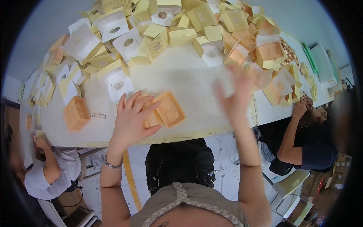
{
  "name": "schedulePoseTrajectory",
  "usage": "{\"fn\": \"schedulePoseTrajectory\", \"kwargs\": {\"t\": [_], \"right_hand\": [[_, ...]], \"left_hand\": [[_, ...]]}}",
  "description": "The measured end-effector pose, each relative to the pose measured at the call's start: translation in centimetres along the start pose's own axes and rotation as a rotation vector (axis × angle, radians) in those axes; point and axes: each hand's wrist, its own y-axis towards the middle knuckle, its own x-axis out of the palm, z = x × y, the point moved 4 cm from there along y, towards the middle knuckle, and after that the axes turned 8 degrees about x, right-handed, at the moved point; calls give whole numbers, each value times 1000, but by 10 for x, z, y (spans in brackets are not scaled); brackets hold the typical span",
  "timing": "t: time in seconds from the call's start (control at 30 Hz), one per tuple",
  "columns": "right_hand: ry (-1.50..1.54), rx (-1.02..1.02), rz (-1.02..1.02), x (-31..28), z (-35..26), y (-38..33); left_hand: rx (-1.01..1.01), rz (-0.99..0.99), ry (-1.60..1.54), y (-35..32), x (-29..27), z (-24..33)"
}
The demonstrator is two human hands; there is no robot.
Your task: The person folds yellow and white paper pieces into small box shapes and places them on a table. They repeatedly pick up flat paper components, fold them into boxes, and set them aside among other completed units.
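My left hand (134, 115) lies with its fingers spread over an orange plastic tray near the table's front edge, partly hiding it. Beside those fingertips, a shallow orange tray (171, 109) with moulded hollows faces up. My right hand (236, 92) is raised over the table to the right, smeared by motion, so I cannot make out its fingers or anything in them. Folded cream and white boxes with heart-shaped cutouts lie beyond, among them an open one (118, 85) near my left hand. Left of that hand stands a nested stack of orange trays (76, 113).
A heap of cream boxes (200, 17) curves along the table's far side. Some on the right hold orange trays (270, 51). Gold-coloured pieces (289, 51) lie behind them. Co-workers sit at both ends, one hand (302, 106) at the right edge. A small paper scrap (99, 115) lies left.
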Motion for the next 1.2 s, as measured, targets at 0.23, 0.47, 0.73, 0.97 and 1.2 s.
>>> {"fn": "schedulePoseTrajectory", "kwargs": {"t": [0.23, 0.47, 0.73, 0.97, 1.2], "right_hand": [[684, 120, -579, 50, -58, -72], [1065, 1178, -389, 34, 73, -70], [117, 262, -164, 18, 14, -49], [-75, 264, -450, 69, -4, -46], [151, 326, -175, -3, 55, -68]], "left_hand": [[-10, -84, 47, -8, -12, -22], [279, 152, 111, 121, -12, 21], [293, 189, 637, 249, 72, -7], [-104, -84, 451, 166, 52, 29], [-189, 270, -175, 97, 35, 70]]}}
